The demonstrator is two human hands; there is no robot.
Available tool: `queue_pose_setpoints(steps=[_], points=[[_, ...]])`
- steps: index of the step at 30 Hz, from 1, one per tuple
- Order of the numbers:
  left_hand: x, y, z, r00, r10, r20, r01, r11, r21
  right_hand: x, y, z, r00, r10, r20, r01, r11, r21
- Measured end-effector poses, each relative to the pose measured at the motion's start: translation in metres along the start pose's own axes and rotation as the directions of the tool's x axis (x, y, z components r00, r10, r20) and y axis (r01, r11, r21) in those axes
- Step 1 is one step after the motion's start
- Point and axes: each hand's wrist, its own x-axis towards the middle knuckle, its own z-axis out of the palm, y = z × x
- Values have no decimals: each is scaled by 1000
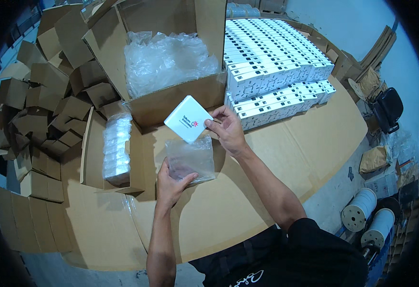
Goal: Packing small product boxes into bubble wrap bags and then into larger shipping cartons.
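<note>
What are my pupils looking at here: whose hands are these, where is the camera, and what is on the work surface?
There is no robot here: these are a person's two bare hands. The one picture comes from a wide fisheye camera worn on their head and looking down, so straight edges appear bent.

The right hand grips a flat white square by one corner. The left hand holds a clear plastic bag.

On the cardboard-covered surface stand a large open carton of loose clear plastic, a smaller open box with a row of plastic-wrapped items, and stacks of white packages at the far right.
</note>
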Motion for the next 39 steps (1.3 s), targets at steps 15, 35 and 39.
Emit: queue_pose_setpoints(steps=[15, 35, 39], points=[[0, 0, -1, 999, -31, -36, 34, 997, 70, -4, -27, -9, 950, 252, 186, -228, 963, -141], [6, -10, 9, 983, -41, -177, 11, 986, -166, -63, 1, 6, 922, 371, 106, -346, 916, -202], [6, -7, 12, 988, -20, -156, 3, 994, -107, -63, 2, 16, 935, 354, 5, -345, 912, -221]])
